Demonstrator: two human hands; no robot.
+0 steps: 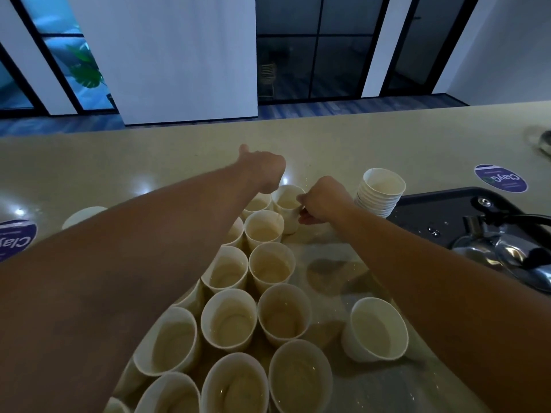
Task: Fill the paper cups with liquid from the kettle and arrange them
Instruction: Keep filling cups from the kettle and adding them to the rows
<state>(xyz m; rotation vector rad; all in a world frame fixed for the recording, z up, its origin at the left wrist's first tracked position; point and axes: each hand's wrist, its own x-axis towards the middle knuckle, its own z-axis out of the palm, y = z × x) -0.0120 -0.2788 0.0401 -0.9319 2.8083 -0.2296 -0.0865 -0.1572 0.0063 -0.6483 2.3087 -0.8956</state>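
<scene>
You were arranging, not pouring: your right hand (323,201) pinched the rim of the far cup (288,204) at the head of the cluster, mid-counter. Your left hand (262,169) hovered curled beside it; whether it gripped anything I cannot tell. The kettle (504,248) sat by the counter's right edge. Next, seat that cup against its neighbours without slopping.

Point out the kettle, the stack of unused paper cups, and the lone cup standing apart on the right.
kettle (504,248): head view, on its shiny metal body.
stack of paper cups (380,195): head view, on the ribbed rims down its side.
lone cup (374,332): head view, on its inside wall.
</scene>
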